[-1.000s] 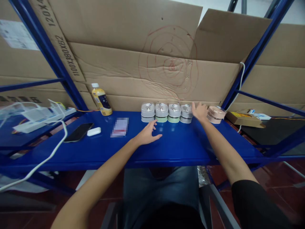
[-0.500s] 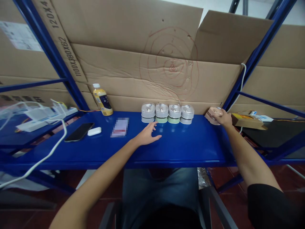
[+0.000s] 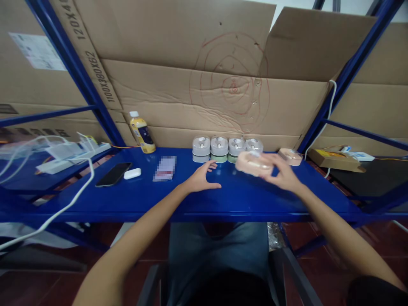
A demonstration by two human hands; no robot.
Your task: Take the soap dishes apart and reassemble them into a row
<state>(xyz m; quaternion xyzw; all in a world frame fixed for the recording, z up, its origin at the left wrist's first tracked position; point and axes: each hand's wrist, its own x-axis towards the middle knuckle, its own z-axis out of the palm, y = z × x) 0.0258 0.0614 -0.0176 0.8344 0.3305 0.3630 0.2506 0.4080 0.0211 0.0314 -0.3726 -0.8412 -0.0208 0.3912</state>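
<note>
A pink lidded container (image 3: 253,163) is in the grip of my right hand (image 3: 282,172), tilted a little and blurred, above the blue shelf (image 3: 223,199). It partly covers the rightmost of several stacked containers with clear lids (image 3: 202,148), which stand in a row against the cardboard. Their lower parts are grey or pale green. My left hand (image 3: 201,176) rests in front of that row, fingers spread, holding nothing. Another pink container (image 3: 290,156) sits at the right end of the shelf, behind my right hand.
At the left are a yellow bottle (image 3: 142,134), a pixelated flat item (image 3: 165,168), a white earbud case (image 3: 132,173) and a dark phone (image 3: 114,174). A power strip (image 3: 73,159) with white cables lies farther left. Beyond the right post is an open cardboard box (image 3: 338,160).
My right hand went right to the pink containers, took hold of one and brought it back left in front of the row. The left hand has stayed in place.
</note>
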